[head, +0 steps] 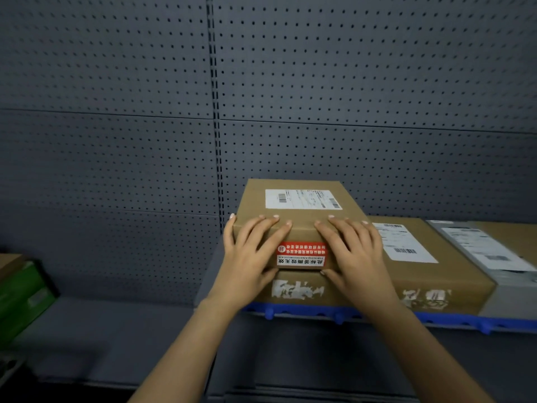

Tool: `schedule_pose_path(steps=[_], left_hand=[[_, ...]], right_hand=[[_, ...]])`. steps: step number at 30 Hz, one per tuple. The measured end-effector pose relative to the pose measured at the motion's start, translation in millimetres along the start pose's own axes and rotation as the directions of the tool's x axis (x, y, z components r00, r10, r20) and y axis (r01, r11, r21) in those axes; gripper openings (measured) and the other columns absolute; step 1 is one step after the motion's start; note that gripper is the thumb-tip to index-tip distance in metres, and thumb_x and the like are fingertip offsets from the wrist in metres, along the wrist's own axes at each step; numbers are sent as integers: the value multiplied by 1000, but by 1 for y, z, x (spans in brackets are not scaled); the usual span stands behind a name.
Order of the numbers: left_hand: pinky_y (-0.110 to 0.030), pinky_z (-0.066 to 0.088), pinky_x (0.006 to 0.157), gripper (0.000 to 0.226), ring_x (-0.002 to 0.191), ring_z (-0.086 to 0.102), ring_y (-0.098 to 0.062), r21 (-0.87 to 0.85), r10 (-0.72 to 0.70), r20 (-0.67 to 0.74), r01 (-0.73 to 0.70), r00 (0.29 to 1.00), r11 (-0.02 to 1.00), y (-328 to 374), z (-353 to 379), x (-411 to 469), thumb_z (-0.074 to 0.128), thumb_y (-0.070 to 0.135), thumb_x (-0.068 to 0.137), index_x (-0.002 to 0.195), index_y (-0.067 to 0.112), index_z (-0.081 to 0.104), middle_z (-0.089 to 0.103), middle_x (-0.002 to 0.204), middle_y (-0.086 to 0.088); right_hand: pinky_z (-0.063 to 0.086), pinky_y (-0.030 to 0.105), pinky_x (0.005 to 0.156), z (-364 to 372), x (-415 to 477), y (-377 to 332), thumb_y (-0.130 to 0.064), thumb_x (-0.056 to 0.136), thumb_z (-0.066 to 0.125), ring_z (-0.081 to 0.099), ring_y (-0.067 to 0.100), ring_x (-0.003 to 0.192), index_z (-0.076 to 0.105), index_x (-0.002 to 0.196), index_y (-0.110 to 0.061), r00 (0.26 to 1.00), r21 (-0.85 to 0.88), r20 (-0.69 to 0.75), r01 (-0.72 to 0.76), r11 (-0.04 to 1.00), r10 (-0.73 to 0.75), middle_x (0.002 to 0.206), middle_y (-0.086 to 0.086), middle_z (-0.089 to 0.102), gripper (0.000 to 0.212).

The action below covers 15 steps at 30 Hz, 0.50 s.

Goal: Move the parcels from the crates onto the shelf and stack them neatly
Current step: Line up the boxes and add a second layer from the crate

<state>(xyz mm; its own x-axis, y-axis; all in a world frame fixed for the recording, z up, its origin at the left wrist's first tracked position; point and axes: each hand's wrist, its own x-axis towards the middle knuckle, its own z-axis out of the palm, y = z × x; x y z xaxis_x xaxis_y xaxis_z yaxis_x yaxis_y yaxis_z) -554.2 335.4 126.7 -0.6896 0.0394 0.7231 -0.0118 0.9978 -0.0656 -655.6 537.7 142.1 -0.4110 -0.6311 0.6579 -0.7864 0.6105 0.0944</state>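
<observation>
Both forearms reach up and forward from the bottom of the view, wrists roughly level. Left hand lies flat on the near left corner of the top box, fingers spread and draped over its front edge, thumb wrapped round the left side. Right hand mirrors it on the near right part, fingers splayed across the top, thumb low against the front face. Neither hand is closed in a grasp; palms press on cardboard, fingers apart.

Top box sits stacked on a lower box on the shelf, which has a blue front edge. A red sticker shows on the top box's front between the hands; a white label lies on its top. Just right, touching the stack, a flat box, then a grey parcel. Far left, lower down, a green box. Pegboard behind.
</observation>
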Motion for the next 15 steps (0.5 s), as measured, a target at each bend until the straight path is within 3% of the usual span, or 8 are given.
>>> schedule_pose_path(steps=[6, 10, 15], left_hand=[[-60, 12, 113, 100, 134, 34, -22, -29, 13, 23, -12, 1000, 999, -7, 6, -2, 85, 35, 62, 146, 26, 31, 41, 142, -1], [-59, 11, 114, 96, 136, 33, -22, -42, 13, 36, -11, 999, 999, -10, 10, -8, 82, 37, 67, 147, 28, 31, 39, 144, 0], [-55, 13, 115, 98, 139, 27, -21, -113, -32, 44, 36, 999, 993, -16, 15, -16, 83, 34, 67, 148, 32, 28, 33, 148, 2]], right_hand=[[19, 45, 108, 8, 1, 3, -33, 55, 90, 40, 27, 123, 39, 140, -23, 1000, 12, 2, 11, 1000, -11, 134, 6, 47, 99], [25, 50, 109, 15, -2, 0, -39, 57, 88, 35, 26, 127, 34, 143, -27, 999, 2, 43, 1, 1000, -1, 139, 6, 44, 102], [13, 48, 113, 20, -3, 1, -41, 56, 88, 33, 26, 133, 27, 149, -29, 995, -13, 100, 5, 1000, -4, 144, 6, 43, 111]])
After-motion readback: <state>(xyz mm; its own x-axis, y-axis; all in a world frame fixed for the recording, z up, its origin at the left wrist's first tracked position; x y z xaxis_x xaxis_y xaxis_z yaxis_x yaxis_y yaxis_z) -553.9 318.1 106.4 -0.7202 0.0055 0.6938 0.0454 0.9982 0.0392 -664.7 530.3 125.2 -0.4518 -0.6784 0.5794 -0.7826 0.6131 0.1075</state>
